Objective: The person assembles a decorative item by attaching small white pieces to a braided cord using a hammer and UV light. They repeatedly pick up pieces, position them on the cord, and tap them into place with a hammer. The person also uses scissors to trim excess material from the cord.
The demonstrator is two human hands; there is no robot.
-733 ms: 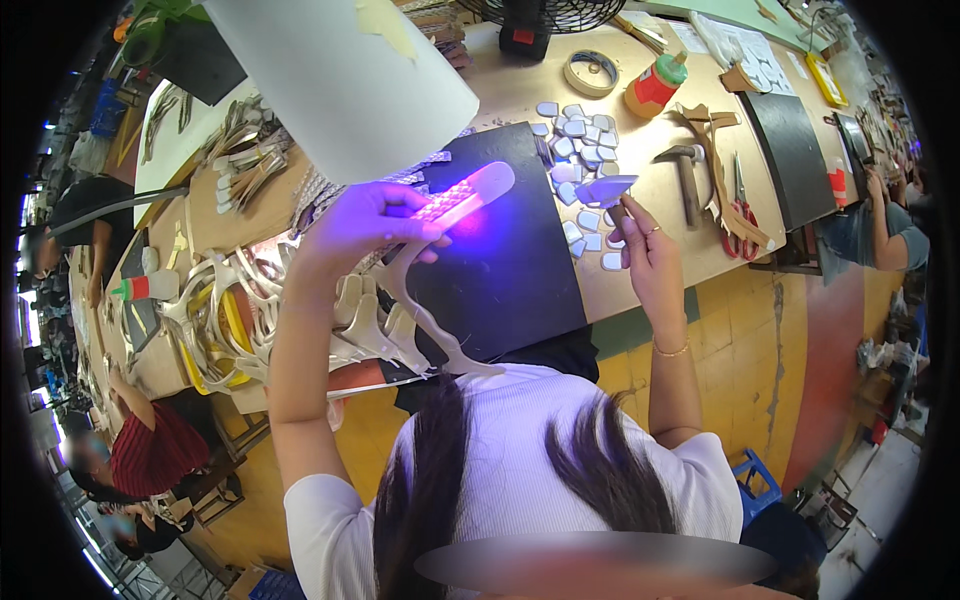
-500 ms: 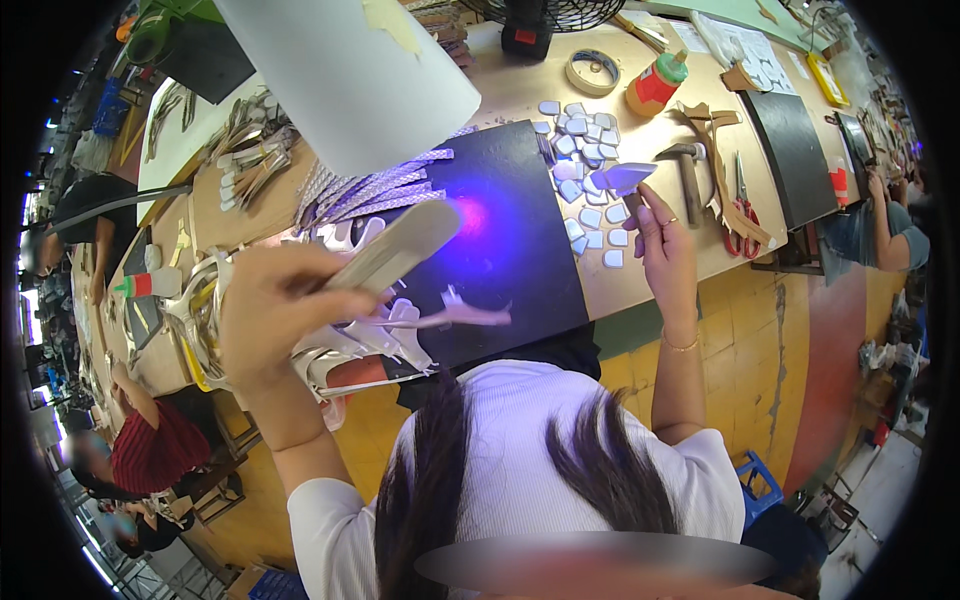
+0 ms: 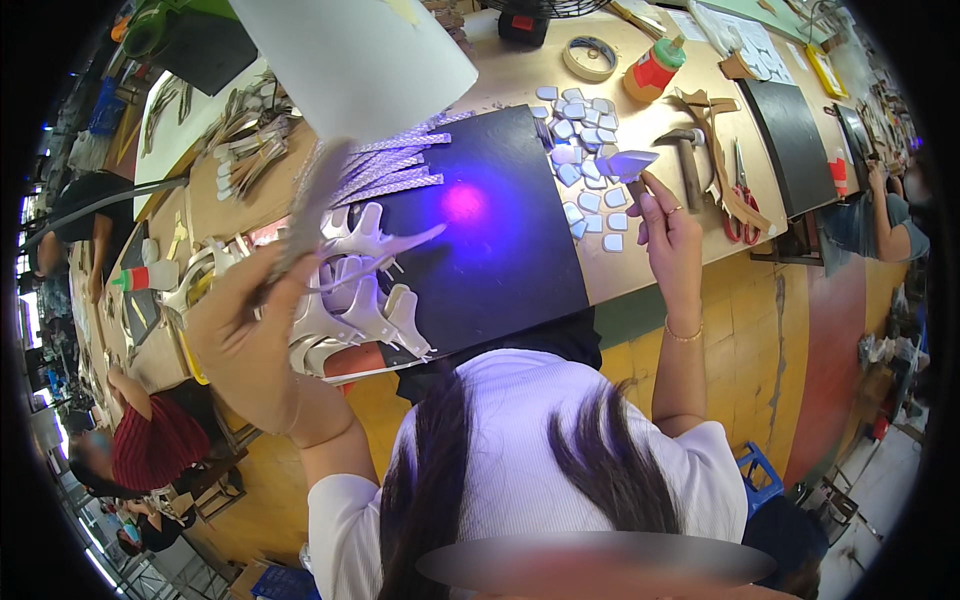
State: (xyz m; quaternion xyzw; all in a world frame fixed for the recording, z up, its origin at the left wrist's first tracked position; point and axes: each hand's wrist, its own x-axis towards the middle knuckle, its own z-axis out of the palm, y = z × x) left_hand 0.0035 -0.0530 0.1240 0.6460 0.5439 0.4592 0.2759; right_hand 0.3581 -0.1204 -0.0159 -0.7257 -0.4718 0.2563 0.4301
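My left hand [image 3: 245,330] is raised at the left of the black mat, its fingers closed on a pale strappy shoe-upper piece [image 3: 310,205]. That piece is smeared by motion; its broad end points up and a thin strap [image 3: 415,240] reaches over the mat. Below it lie several pale, cut-out shoe-upper pieces [image 3: 365,305]. My right hand [image 3: 668,228] grips the dark handle of a broad flat-bladed tool [image 3: 628,163], held beside a scatter of small rounded whitish pieces [image 3: 590,200]. A violet-pink light spot falls on the black mat [image 3: 500,280].
A large white lamp-like cylinder [image 3: 370,70] hangs over the mat, above braided strips [image 3: 400,165]. Farther right are a tape roll [image 3: 590,58], a red-and-green bottle [image 3: 655,68], a hammer [image 3: 686,160] and red-handled scissors [image 3: 742,215]. Other people sit at both sides.
My left hand has moved left and down, and the shoe-upper piece has swung from slanting over the mat to nearly upright. My right hand with the tool has barely moved.
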